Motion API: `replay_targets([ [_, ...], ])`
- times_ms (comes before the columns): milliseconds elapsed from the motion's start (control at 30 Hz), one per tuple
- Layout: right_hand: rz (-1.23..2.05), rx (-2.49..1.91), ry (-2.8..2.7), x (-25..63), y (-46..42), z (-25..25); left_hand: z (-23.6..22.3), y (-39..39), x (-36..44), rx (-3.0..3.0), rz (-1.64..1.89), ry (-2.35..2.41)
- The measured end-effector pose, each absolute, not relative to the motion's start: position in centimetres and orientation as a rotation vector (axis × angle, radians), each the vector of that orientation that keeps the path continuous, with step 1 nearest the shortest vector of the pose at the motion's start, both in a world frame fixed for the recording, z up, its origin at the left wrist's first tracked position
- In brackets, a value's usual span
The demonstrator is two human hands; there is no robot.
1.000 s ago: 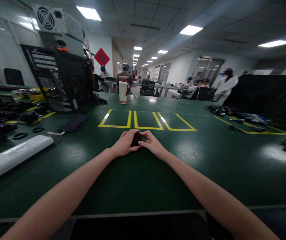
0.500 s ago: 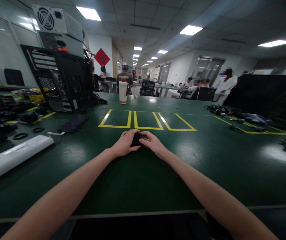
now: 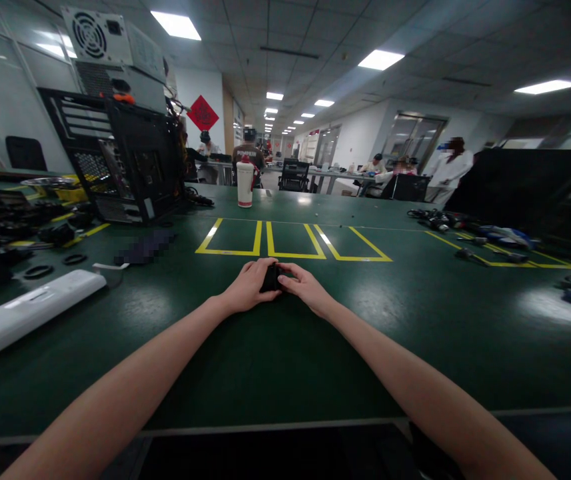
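Both my arms reach out over the dark green table [image 3: 285,360]. My left hand [image 3: 248,288] and my right hand [image 3: 305,287] meet at the middle of the table, just in front of three yellow taped boxes [image 3: 292,241]. Between them they grip a small black object [image 3: 270,278]; the fingers of each hand are curled round it. Most of the object is hidden by the fingers, so I cannot make out what it is.
An open black computer case [image 3: 120,157] with a power supply on top stands at the back left, beside black parts. A long white device [image 3: 28,313] lies at the left. A white bottle [image 3: 244,184] stands behind. Tools and cables [image 3: 475,233] lie at right. People work further back.
My right hand's fingers have closed a little more over the black object. The hands stay in the same place.
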State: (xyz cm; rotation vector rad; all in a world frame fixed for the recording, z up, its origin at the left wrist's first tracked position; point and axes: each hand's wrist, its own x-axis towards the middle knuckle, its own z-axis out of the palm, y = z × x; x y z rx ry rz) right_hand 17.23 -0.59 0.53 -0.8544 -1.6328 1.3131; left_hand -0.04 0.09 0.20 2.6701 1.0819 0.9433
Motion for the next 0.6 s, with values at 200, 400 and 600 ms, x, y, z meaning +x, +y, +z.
replay_targets([
  [200, 1.308, -0.77, -1.654, 17.36, -0.97, 0.56, 0.26, 0.06, -0.13, 2.665, 0.933, 1.083],
  [400, 1.277, -0.825, -1.638, 17.34, -0.71, 0.28, 0.1, 0.18, -0.01, 2.679, 0.952, 1.086],
  [600, 1.332, -0.838, -1.649, 17.51, -0.36, 0.31, 0.23, 0.04, 0.01, 2.673, 0.941, 1.09],
])
